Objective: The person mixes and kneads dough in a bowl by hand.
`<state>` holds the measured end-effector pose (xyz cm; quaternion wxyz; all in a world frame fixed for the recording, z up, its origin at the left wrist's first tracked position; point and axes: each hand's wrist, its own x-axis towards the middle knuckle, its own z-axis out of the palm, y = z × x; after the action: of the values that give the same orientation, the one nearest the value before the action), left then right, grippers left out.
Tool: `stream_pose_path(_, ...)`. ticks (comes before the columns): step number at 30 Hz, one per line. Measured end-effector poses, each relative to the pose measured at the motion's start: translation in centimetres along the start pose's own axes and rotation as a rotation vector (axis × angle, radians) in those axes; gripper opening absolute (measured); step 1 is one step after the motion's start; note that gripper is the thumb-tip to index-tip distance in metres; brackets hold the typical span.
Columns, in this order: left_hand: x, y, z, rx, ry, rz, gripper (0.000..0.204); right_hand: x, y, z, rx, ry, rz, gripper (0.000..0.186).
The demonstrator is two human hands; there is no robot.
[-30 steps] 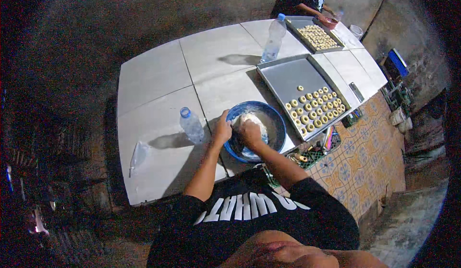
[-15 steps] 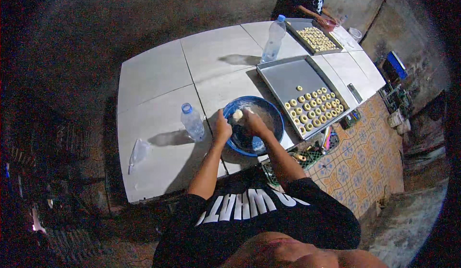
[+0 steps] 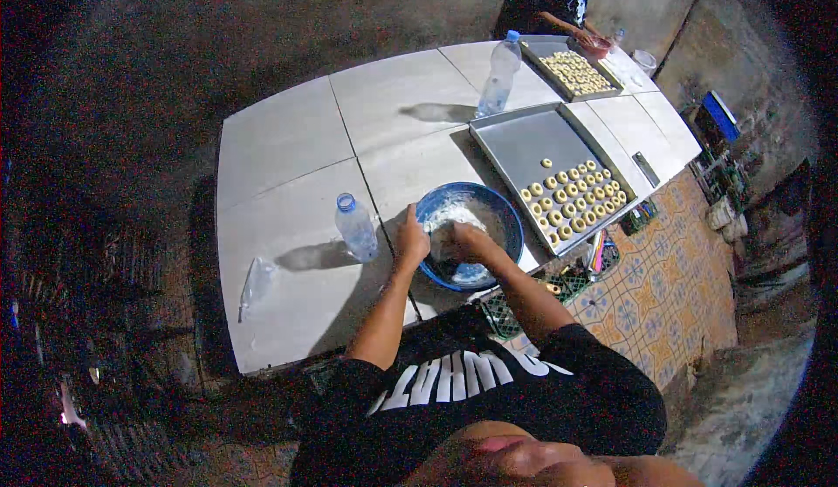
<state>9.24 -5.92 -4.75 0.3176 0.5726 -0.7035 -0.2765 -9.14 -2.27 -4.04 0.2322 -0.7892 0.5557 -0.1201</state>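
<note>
A round blue basin [image 3: 499, 223] stands on the tiled table in front of me, with white flour [image 3: 454, 211] spread over its inside. My left hand [image 3: 412, 241] is closed on the basin's left rim, thumb up. Down inside the basin is my right hand [image 3: 461, 241], its fingers curled into the flour; whatever they hold is hidden. Right of the basin lies a metal tray [image 3: 524, 144] with rows of small ring-shaped dough pieces [image 3: 578, 199] along its near and right part.
An uncapped clear bottle [image 3: 355, 229] stands left of the basin, near a crumpled plastic bag [image 3: 257, 288]. Farther back are a blue-capped bottle [image 3: 499, 77] and a second filled tray [image 3: 546, 46]. A co-worker [image 3: 546, 3] handles a red bowl [image 3: 596, 47]. Crates [image 3: 502, 314] sit below the edge.
The pale dough lump seen in the basin between my hands is no longer visible. My right hand has moved slightly deeper into the flour; the left still grips the rim. The view shifted a little.
</note>
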Motion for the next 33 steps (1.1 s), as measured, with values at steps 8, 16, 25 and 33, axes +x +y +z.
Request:
stream_pose_path(8, 1.5, -1.9, 0.4, -0.086, 0.021, -0.043, 0.061, 7.1, 0.0, 3.6, 0.014, 0.315, 0.268, 0.047)
stream_pose_path(16, 2.5, -3.9, 3.3, -0.128, 0.123, -0.153, 0.071, 5.3, 1.1, 3.8, 0.135, 0.495, 0.009, 0.049)
stream_pose_path(25, 0.5, 2.3, -2.8, 0.146, -0.188, -0.151, 0.058, 0.1, -2.2, 1.1, 0.011, 0.297, 0.022, 0.039)
stream_pose_path(33, 4.1, -1.4, -0.7, -0.301, -0.483, -0.037, 0.057, -3.4, -4.9, 0.1, -0.017, 0.120, 0.060, 0.045)
